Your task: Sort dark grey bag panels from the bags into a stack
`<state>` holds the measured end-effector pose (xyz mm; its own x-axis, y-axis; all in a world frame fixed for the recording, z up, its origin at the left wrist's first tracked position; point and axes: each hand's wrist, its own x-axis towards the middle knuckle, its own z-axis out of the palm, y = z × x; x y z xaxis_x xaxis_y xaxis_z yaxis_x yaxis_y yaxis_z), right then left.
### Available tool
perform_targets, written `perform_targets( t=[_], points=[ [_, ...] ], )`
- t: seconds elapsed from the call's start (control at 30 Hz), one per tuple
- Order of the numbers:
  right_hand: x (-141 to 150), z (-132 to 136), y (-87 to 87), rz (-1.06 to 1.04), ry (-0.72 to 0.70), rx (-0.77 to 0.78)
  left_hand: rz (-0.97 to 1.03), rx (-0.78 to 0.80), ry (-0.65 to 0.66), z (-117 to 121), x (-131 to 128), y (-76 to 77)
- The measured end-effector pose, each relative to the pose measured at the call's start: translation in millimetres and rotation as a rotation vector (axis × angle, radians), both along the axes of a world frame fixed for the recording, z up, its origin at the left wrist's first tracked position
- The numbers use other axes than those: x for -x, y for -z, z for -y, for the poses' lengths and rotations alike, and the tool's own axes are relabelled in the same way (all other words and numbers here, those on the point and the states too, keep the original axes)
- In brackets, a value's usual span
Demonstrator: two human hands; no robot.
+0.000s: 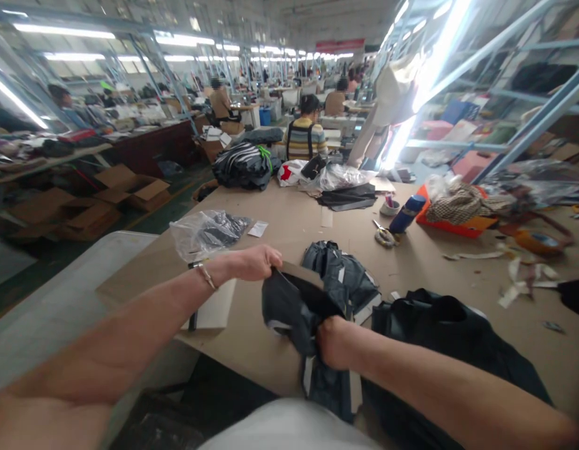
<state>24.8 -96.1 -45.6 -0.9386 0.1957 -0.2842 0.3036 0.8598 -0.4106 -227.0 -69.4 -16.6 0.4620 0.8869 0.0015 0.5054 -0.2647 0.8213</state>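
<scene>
A dark grey fabric piece (287,306) is stretched between my two hands above the table. My left hand (258,262) is closed in a fist on its upper left corner. Lower down, my right hand (333,344) is closed round its right side, the fingertips hidden by the cloth. Behind the fabric lies a pile of dark cut pieces (338,275) with pale labels or strips on them. More dark cloth (326,387) hangs or lies under my right hand. To the right, a larger dark garment (439,337) is heaped beside my forearm.
On the brown table (280,219) are a plastic bag (209,231), scissors (385,236), a blue bottle (408,214) and an orange tray (458,222) with cloth. Bundled garments (245,165) lie at the far edge. Cardboard boxes (90,212) stand left; people sit at machines beyond.
</scene>
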Motion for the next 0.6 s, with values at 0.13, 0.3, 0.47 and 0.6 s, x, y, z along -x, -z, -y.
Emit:
perform_targets(
  t=[0.13, 0.3, 0.47, 0.6],
  points=[
    [-8.2, -25.6, -51.5, 0.137, -0.200, -0.129, -0.221, -0.200, 0.014, -8.4, 8.6, 13.0],
    [-11.7, -75.1, -101.4, -0.181, 0.230, 0.117, 0.371, 0.094, -0.075, -14.8, 0.0, 1.3],
    [-7.8, -93.5, -77.3, -0.445, 0.439, 0.276, 0.922, 0.397, -0.027, -14.3, -40.3, -24.3],
    [-22.5, -86.8, -75.7, -0.232, 0.402, 0.693, 0.890, 0.416, 0.070, -17.8, -61.6, -38.1]
  ],
)
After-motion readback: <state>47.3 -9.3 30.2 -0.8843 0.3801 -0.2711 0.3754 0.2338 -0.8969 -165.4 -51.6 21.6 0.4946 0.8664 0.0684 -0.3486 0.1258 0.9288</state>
